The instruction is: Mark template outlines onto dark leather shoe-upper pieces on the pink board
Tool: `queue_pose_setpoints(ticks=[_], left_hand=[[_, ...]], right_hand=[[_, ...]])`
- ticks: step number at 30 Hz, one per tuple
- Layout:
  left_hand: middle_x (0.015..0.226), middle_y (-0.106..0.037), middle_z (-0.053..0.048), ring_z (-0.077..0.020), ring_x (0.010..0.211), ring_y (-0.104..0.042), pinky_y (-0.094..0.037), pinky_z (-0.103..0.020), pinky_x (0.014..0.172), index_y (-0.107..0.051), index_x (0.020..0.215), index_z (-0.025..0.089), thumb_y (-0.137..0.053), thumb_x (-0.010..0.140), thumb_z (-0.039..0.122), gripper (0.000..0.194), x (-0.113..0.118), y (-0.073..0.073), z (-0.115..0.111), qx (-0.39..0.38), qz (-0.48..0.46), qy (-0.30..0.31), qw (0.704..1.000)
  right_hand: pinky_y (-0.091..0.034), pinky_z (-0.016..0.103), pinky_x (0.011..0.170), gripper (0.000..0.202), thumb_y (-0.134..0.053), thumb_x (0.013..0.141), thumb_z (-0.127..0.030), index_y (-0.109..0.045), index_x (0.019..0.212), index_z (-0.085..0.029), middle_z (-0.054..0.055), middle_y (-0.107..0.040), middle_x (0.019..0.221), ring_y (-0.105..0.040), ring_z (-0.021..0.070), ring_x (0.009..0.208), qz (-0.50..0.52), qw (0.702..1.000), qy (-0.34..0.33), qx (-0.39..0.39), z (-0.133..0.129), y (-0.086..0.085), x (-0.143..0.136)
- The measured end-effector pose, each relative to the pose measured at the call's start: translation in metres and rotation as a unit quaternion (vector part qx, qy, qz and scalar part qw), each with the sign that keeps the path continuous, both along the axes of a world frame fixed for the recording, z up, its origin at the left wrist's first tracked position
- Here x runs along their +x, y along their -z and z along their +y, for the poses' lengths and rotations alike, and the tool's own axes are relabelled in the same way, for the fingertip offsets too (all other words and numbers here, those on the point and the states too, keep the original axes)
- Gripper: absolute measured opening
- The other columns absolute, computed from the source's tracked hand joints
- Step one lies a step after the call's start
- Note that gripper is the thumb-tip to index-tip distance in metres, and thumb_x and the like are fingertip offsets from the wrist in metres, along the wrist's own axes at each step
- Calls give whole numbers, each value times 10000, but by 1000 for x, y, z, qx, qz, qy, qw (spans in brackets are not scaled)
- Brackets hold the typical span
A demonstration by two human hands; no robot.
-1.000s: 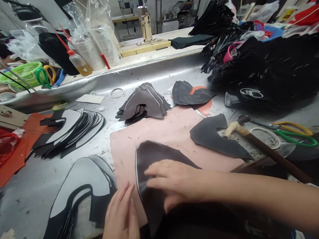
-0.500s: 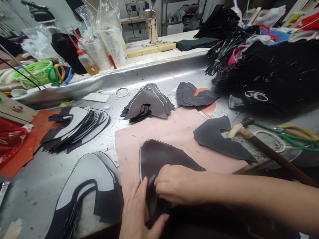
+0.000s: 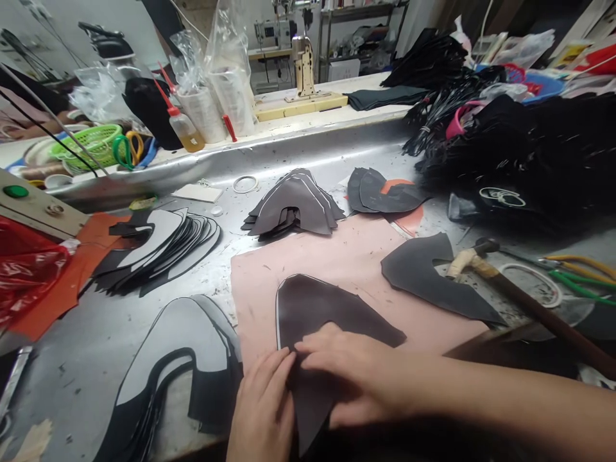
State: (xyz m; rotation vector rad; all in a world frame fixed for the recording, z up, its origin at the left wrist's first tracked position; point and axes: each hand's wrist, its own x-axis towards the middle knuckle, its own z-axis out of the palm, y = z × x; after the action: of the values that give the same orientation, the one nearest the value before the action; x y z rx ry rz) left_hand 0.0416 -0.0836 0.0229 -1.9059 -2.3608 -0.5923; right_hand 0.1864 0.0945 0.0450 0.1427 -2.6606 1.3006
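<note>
A dark brown, U-shaped leather-like piece (image 3: 317, 301) with a pale line along its left edge lies on a pink sheet (image 3: 260, 276). My left hand (image 3: 264, 401) rests along the piece's left edge, its fingers stretched out and close together. Across the inner part of the piece lies my right hand (image 3: 351, 372), fingers extended and thumb apart, pressing on the surface without wrapping round it. The fingertips of both hands nearly meet. To the left of my left hand is a stack of grey-and-black U-shaped pieces (image 3: 173, 327).
More curved pieces are piled at the left (image 3: 163, 237) and back (image 3: 293, 199). A dark grey piece (image 3: 418, 276) and a hammer (image 3: 520, 289) lie to the right. Scissors (image 3: 577, 276) are beyond it. A big black heap (image 3: 529, 147) fills the right back.
My right hand has uncurled from a closed shape and now lies with extended fingers on the piece. My left thumb, earlier spread out, no longer shows. The view has shifted slightly.
</note>
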Motion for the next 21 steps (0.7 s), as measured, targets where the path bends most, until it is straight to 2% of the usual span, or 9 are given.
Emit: queue_pose_setpoints(ticks=[2, 3, 7, 9, 13, 15, 18, 21], left_hand=[[1109, -662, -2, -110, 1046, -592, -471, -222, 913, -514, 1193, 217, -449, 841, 164, 362, -4, -2, 2, 16, 30, 8, 999], [1100, -665, -10, -108, 1040, -594, -462, -213, 916, -513, 1190, 198, -455, 843, 174, 353, -5, -2, 3, 23, 39, 13, 999], [1111, -663, -28, -113, 1050, -591, -454, -212, 916, -556, 1104, 192, -474, 845, 177, 273, -6, -2, 2, 49, 66, 55, 995], [1107, -665, -36, -111, 1049, -594, -461, -209, 906, -557, 1098, 185, -463, 855, 187, 261, -6, -2, 2, 51, 72, 61, 994], [1053, -684, -21, -97, 1004, -615, -472, -194, 875, -547, 1107, 185, -415, 885, 232, 262, -6, -3, 5, 57, 77, 39, 995], [1024, -689, -10, -92, 964, -629, -481, -187, 848, -541, 1109, 198, -411, 892, 251, 258, -4, -1, 5, 59, 69, 8, 996], [952, -679, -33, -103, 877, -637, -499, -190, 778, -537, 1081, 191, -455, 877, 266, 232, 3, 7, 1, 79, 62, -57, 993], [929, -645, -56, -129, 905, -609, -484, -233, 810, -541, 990, 195, -551, 814, 164, 179, 18, 18, -2, 145, 45, -91, 984]], right_hand=[[-255, 443, 1100, 659, -620, 815, -390, -419, 1327, -28, 223, -407, 1394, -350, 284, 1311, -10, 998, -37, 59, -4, 7, 2], [-224, 457, 1114, 678, -592, 839, -391, -377, 1359, -11, 230, -364, 1419, -303, 293, 1338, -22, 995, -49, 79, -6, 9, 2], [-202, 441, 1129, 582, -429, 935, -382, -386, 1358, 14, 224, -335, 1434, -234, 290, 1368, -62, 992, -55, 97, -13, 10, 1], [-216, 427, 1127, 599, -406, 937, -420, -405, 1348, 15, 220, -351, 1426, -259, 289, 1359, -71, 992, -46, 92, -13, 5, 0], [-264, 420, 1111, 697, -504, 872, -494, -398, 1359, -7, 210, -370, 1418, -345, 294, 1319, -84, 992, -17, 95, -13, -3, -1], [-277, 473, 1093, 617, -506, 888, -402, -406, 1354, -10, 214, -366, 1419, -364, 320, 1303, -86, 989, 9, 120, -16, -1, -4], [-312, 527, 1050, 453, -412, 895, -197, -471, 1304, -13, 224, -412, 1385, -400, 336, 1274, -75, 985, 58, 145, -25, 4, -11], [-394, 463, 1001, 414, -406, 851, -134, -552, 1230, -53, 195, -544, 1280, -502, 295, 1190, -67, 988, 116, 82, -28, 7, -19]])
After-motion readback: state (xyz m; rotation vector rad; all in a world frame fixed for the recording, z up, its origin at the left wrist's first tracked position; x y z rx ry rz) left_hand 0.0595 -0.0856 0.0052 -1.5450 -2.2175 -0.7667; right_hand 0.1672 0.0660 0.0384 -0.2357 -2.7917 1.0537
